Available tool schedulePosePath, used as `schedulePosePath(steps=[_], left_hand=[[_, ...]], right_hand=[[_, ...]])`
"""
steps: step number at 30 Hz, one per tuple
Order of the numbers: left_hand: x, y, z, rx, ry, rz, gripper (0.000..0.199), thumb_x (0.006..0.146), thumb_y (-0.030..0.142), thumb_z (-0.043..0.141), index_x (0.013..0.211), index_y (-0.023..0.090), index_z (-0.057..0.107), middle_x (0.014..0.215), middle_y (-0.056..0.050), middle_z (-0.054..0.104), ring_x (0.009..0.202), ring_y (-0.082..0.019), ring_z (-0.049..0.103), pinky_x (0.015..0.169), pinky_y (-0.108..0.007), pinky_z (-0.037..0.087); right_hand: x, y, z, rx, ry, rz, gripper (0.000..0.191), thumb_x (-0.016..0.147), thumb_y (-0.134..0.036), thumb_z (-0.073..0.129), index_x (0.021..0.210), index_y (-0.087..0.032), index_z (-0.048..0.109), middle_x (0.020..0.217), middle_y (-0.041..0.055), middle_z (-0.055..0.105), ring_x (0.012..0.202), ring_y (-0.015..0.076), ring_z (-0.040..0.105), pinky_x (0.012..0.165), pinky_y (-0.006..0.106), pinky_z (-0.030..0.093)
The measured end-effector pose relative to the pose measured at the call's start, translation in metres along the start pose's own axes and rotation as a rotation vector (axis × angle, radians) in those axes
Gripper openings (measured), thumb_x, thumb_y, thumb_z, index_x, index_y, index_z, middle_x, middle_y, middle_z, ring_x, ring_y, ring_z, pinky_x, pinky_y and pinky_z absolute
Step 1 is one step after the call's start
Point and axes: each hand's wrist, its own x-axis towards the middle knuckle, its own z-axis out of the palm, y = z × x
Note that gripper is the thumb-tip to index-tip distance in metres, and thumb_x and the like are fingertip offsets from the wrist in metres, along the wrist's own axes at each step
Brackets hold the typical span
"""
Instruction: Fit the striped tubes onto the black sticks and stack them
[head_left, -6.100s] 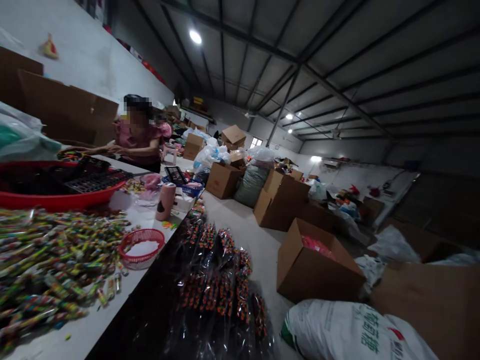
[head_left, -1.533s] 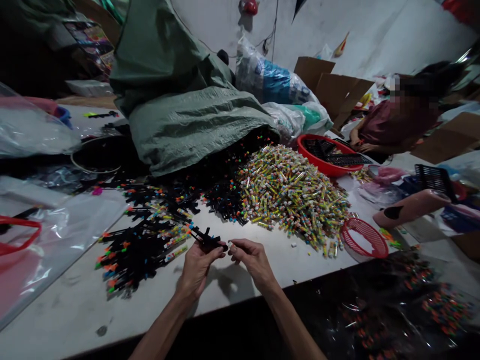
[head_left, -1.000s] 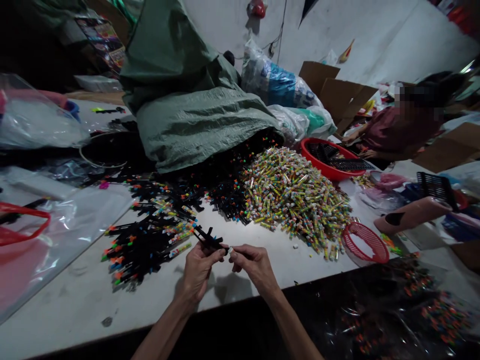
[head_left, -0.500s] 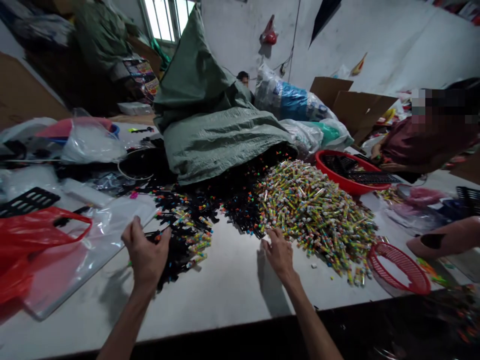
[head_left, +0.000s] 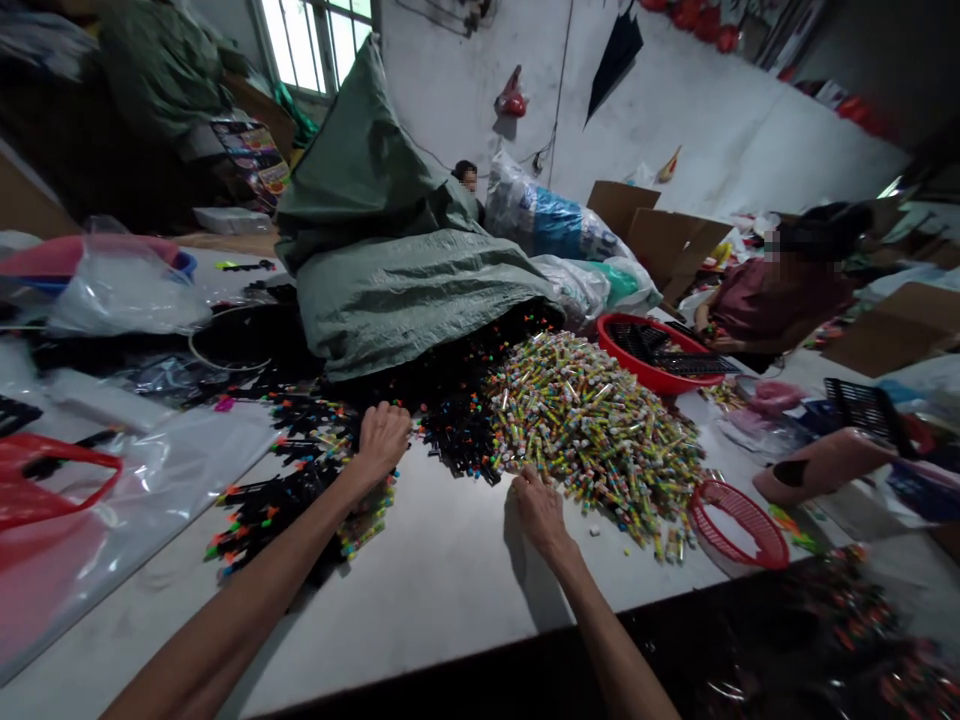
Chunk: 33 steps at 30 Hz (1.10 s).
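My left hand (head_left: 385, 440) reaches forward to the near edge of the black plastic pieces by the sack, its fingers bent together; what lies under the fingertips is hidden. Small black pieces with orange and green tips (head_left: 461, 432) are heaped in the middle. More black pieces (head_left: 259, 510) lie in a row to the left, partly below my left forearm, with yellow tubes among them. My right hand (head_left: 540, 510) is at the lower left edge of a big heap of small clear tubes with colourful contents (head_left: 600, 420). Its fingers are curled closed, and anything in them is too small to make out.
A large green woven sack (head_left: 420, 290) stands behind the heaps. On the right are a red basin (head_left: 611, 345) with black trays, a red plastic basket (head_left: 697, 510) and a seated person (head_left: 780, 300). Plastic sheeting (head_left: 180, 500) and a red bag (head_left: 45, 500) lie left.
My left hand has moved forward and right from the left row to the black heap near the sack. My right hand stays beside the tubes, its fingers more curled. The view has shifted right.
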Motion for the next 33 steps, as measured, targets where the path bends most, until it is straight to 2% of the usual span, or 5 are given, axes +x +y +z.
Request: schedulePosePath(steps=[6,10,19,27,33], left_hand=[[-0.041,0.015,-0.004,-0.42,0.2,-0.158,0.036,0.064,0.023,0.054,0.099,0.02,0.063,0.099,-0.008,0.063,0.102,-0.028,0.052,0.091,-0.04,0.038],[-0.063,0.024,0.003,-0.837,0.273,-0.349,0.044,0.065,0.044,0.056,0.099,0.016,0.057,0.094,-0.008,0.064,0.084,-0.024,0.061,0.075,-0.037,0.049],[-0.132,0.056,0.01,-1.58,-0.022,-0.634,0.05,0.053,0.02,0.078,0.095,0.019,0.051,0.088,-0.002,0.067,0.079,-0.015,0.064,0.075,-0.027,0.053],[-0.147,0.066,0.015,-1.691,-0.035,-0.69,0.046,0.051,0.017,0.081,0.09,0.016,0.057,0.084,-0.003,0.068,0.079,-0.013,0.063,0.074,-0.021,0.052],[-0.147,0.066,0.014,-1.551,-0.027,-0.693,0.044,0.049,0.024,0.083,0.085,0.012,0.06,0.078,-0.004,0.067,0.065,-0.012,0.058,0.049,-0.018,0.047]], right_hand=[[-0.004,-0.015,0.005,0.667,0.306,0.036,0.014,0.081,-0.019,0.045,0.089,-0.016,0.056,0.085,0.005,0.058,0.07,0.0145,0.054,0.062,0.024,0.04],[-0.018,-0.034,0.008,1.177,0.216,0.162,0.022,0.076,-0.031,0.053,0.091,-0.015,0.056,0.069,-0.0016,0.051,0.053,0.0103,0.045,0.049,0.023,0.039],[-0.047,-0.069,-0.008,1.751,0.014,0.297,0.027,0.064,-0.032,0.068,0.08,-0.015,0.055,0.064,-0.0019,0.057,0.053,0.0127,0.058,0.048,0.022,0.043],[-0.056,-0.077,-0.014,1.778,-0.158,0.257,0.021,0.061,-0.024,0.07,0.078,-0.011,0.065,0.058,0.0019,0.063,0.052,0.0129,0.059,0.05,0.022,0.044],[-0.059,-0.077,-0.015,1.856,-0.138,0.241,0.027,0.059,-0.027,0.076,0.079,-0.013,0.065,0.063,0.001,0.064,0.053,0.0128,0.06,0.051,0.022,0.044]])
